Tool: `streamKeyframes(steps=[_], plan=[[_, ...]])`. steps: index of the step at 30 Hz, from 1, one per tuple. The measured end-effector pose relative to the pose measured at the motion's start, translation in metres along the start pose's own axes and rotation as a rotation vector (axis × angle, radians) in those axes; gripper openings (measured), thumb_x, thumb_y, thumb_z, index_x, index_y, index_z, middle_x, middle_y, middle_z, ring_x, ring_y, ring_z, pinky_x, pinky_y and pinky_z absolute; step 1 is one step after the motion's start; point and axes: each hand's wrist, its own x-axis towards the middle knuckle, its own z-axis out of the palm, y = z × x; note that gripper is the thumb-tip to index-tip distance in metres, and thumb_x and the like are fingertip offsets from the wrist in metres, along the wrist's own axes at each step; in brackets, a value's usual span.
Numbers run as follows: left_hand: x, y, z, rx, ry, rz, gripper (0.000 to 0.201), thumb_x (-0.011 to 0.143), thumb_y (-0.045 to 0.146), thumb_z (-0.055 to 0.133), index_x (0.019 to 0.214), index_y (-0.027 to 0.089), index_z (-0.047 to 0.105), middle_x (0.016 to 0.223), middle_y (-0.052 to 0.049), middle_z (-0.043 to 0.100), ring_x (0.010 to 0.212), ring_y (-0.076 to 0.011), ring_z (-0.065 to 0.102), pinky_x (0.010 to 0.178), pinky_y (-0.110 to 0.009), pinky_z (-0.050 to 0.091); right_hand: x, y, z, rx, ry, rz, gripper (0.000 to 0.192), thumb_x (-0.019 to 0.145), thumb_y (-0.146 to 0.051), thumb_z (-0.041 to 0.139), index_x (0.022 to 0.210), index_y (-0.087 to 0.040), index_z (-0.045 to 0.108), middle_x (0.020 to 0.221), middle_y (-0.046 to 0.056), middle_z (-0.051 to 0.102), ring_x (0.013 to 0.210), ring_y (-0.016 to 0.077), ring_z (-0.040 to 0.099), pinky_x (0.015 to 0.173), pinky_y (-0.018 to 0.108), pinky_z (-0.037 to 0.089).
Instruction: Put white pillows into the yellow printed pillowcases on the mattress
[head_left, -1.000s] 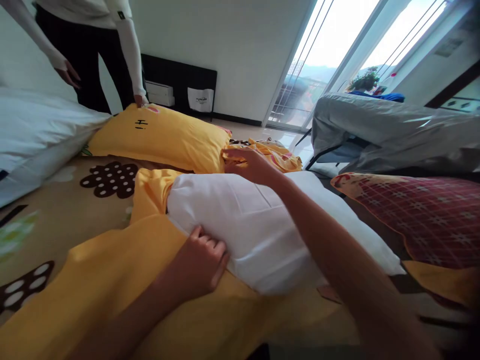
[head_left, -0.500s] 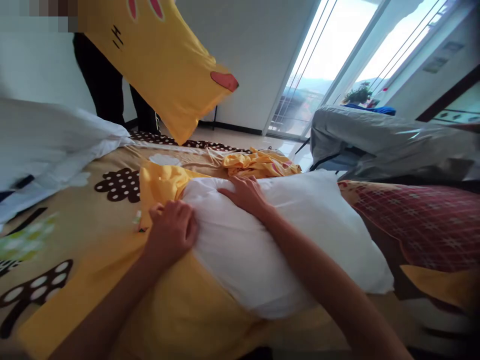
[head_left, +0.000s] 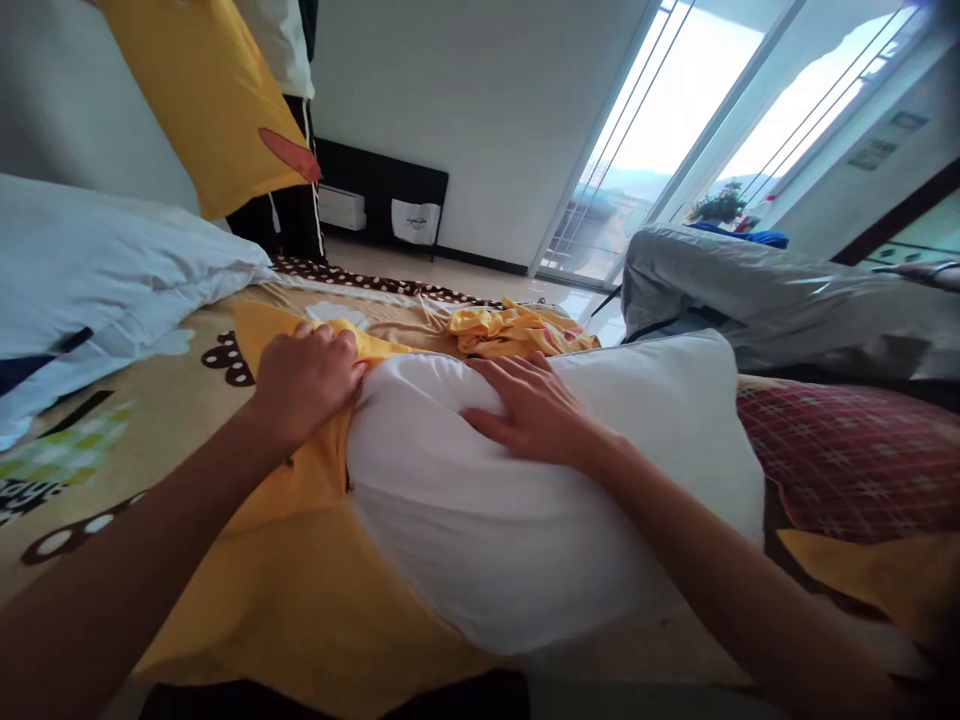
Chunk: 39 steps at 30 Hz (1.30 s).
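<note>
A white pillow (head_left: 465, 520) lies in front of me on the bed, its left end inside a yellow pillowcase (head_left: 300, 590). My left hand (head_left: 311, 375) is closed on the pillowcase near its far opening edge, fingers curled over the fabric. On top of the pillow rests my right hand (head_left: 529, 410), fingers stretched out and pressing into the white surface, thumb apart. The near side of the pillowcase opening runs down toward my lap. The pillow's right half is bare.
A crumpled yellow cloth (head_left: 517, 328) lies beyond the pillow. To the left is another white pillow (head_left: 112, 250); to the right, a red checked pillow (head_left: 847, 450). A person in black trousers (head_left: 259, 220) holds a yellow pillowcase (head_left: 217, 100). A plastic-covered mattress (head_left: 757, 280) stands by the window.
My left hand has moved left and away from me, drawing the pillowcase edge along. My right hand has shifted right on the pillow. The other person's pillowcase has swung left.
</note>
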Motion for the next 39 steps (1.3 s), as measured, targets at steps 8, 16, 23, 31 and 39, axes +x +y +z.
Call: streamKeyframes(steps=[8, 16, 23, 31, 39], plan=[[-0.029, -0.001, -0.014, -0.024, 0.116, 0.359, 0.026, 0.089, 0.026, 0.041, 0.095, 0.014, 0.063, 0.097, -0.015, 0.061, 0.098, -0.0333, 0.057, 0.083, -0.047, 0.045, -0.007, -0.008, 0.004, -0.04, 0.059, -0.014, 0.06, 0.093, -0.056, 0.047, 0.14, -0.018, 0.049, 0.11, 0.011, 0.069, 0.096, 0.0269, 0.061, 0.088, 0.04, 0.036], [-0.038, 0.008, -0.01, 0.03, -0.058, 0.117, 0.029, 0.079, 0.018, 0.045, 0.103, 0.01, 0.058, 0.096, -0.019, 0.061, 0.09, -0.037, 0.061, 0.067, -0.044, 0.05, -0.014, -0.014, 0.003, -0.086, 0.141, -0.067, 0.054, 0.095, -0.053, 0.045, 0.135, -0.018, 0.055, 0.096, 0.009, 0.069, 0.088, 0.0234, 0.059, 0.086, 0.037, 0.035], [-0.032, 0.017, -0.019, 0.049, 0.007, 0.079, 0.029, 0.084, 0.013, 0.037, 0.106, 0.012, 0.056, 0.096, -0.018, 0.062, 0.081, -0.035, 0.065, 0.056, -0.038, 0.046, -0.02, -0.016, 0.004, -0.06, 0.1, -0.157, 0.046, 0.097, -0.047, 0.045, 0.131, -0.02, 0.059, 0.087, 0.005, 0.068, 0.08, 0.0181, 0.058, 0.081, 0.034, 0.033], [-0.003, 0.039, -0.004, -0.063, 0.13, -0.036, 0.032, 0.094, 0.025, 0.032, 0.114, 0.016, 0.055, 0.086, -0.014, 0.067, 0.082, -0.0304, 0.067, 0.063, -0.034, 0.046, -0.019, -0.042, -0.003, -0.019, 0.043, -0.216, 0.034, 0.092, -0.032, 0.05, 0.122, -0.019, 0.062, 0.083, 0.002, 0.069, 0.072, 0.0157, 0.058, 0.075, 0.033, 0.03], [0.012, 0.042, -0.015, -0.097, 0.106, -0.033, 0.036, 0.086, 0.012, 0.032, 0.111, 0.015, 0.058, 0.085, -0.016, 0.067, 0.085, -0.033, 0.067, 0.068, -0.04, 0.049, -0.016, -0.055, -0.003, -0.088, 0.007, -0.243, 0.033, 0.092, -0.028, 0.05, 0.122, -0.017, 0.06, 0.084, 0.003, 0.07, 0.077, 0.0172, 0.061, 0.074, 0.035, 0.029]])
